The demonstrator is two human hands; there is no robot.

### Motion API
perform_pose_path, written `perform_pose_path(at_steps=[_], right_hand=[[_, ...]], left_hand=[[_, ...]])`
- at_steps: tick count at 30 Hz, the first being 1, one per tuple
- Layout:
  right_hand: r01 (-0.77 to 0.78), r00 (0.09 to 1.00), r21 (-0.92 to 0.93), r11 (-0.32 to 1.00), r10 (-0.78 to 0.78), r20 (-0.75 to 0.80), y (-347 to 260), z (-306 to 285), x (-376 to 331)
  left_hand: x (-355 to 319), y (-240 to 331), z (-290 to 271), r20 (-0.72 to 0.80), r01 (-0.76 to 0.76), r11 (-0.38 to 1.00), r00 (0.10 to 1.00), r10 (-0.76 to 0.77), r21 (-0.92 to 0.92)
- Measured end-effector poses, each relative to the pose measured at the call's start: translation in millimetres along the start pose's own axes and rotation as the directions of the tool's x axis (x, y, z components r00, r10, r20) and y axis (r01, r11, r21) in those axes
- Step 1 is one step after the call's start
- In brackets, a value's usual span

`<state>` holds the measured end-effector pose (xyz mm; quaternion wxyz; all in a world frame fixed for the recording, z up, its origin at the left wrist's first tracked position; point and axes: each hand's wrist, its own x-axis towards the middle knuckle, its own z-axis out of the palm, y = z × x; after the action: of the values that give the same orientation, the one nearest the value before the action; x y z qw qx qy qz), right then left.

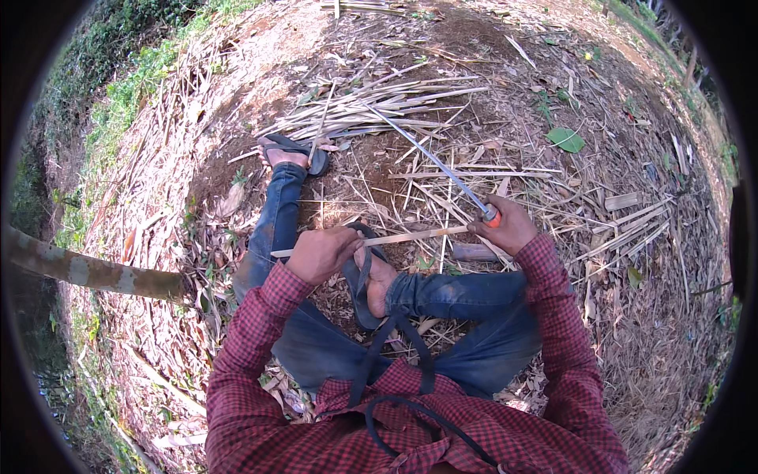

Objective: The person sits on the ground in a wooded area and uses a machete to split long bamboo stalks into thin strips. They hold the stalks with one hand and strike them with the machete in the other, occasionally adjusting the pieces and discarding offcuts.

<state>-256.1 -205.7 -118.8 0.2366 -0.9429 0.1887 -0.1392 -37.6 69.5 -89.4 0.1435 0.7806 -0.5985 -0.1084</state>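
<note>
Strip (414, 235), long and narrow, nearly straight, pale straw in colour

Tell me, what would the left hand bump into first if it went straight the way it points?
Probably the sandalled foot just to the right of the left hand. One picture can't show their heights well, so the hand might pass above it instead.

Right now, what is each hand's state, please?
Left hand: closed, holding the pale strip.
Right hand: closed, holding the orange-handled blade, touching the strip's end.
</note>
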Motion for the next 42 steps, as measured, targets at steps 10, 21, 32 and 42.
perform_pose_path(at_steps=[10, 21, 32, 42], right_hand=[[0.128, 0.979, -0.082, 0.988, -0.113, 0.173, -47, 47, -26], [0.191, 0.967, -0.146, 0.971, -0.161, 0.195, -31, 41, -7], [-0.062, 0.976, -0.243, 0.968, 0.11, 0.19, 22, 20, 12], [-0.529, 0.835, -0.375, 0.761, 0.545, -0.072, 53, -26, 18]], left_hand=[[-11, 27, 57, 0.411, 0.352, -0.219, 0.83, -0.377, -0.91], [-42, 63, 44, 0.456, 0.362, -0.306, 0.826, -0.333, -0.88], [-59, 81, 43, 0.548, 0.442, -0.382, 0.802, -0.238, -0.812], [-29, -4, 25, 0.364, 0.413, 0.037, 0.838, -0.407, -0.91]])
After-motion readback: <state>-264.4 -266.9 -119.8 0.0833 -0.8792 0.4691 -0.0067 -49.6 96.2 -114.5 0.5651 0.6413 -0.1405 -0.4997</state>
